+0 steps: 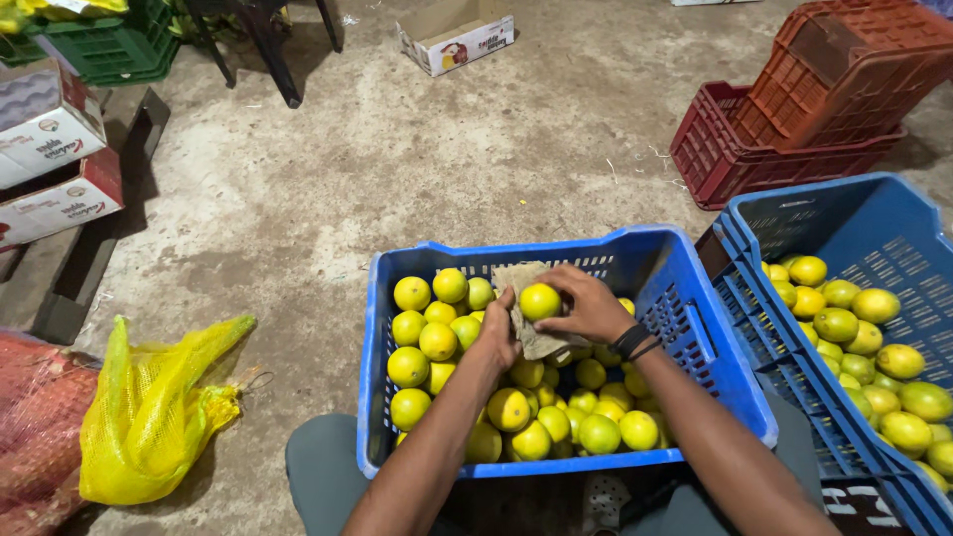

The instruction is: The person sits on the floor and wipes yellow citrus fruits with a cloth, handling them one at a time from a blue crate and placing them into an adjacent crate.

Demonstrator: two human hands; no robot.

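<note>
My right hand (594, 306) holds a yellow-green citrus fruit (540, 301) above a blue plastic crate (685, 328). My left hand (498, 333) grips a beige cloth (526, 298) that wraps under and behind that fruit. The crate below holds several more yellow and green citrus fruits (556, 417). A dark band sits on my right wrist. Both forearms reach in over the crate's near rim.
A second blue crate (854, 228) with citrus stands to the right. Stacked red crates (794, 109) sit behind it. A yellow mesh bag (159, 407) and a red mesh sack (30, 427) lie at left. Cardboard boxes (50, 149) and a green crate (109, 45) line the far left.
</note>
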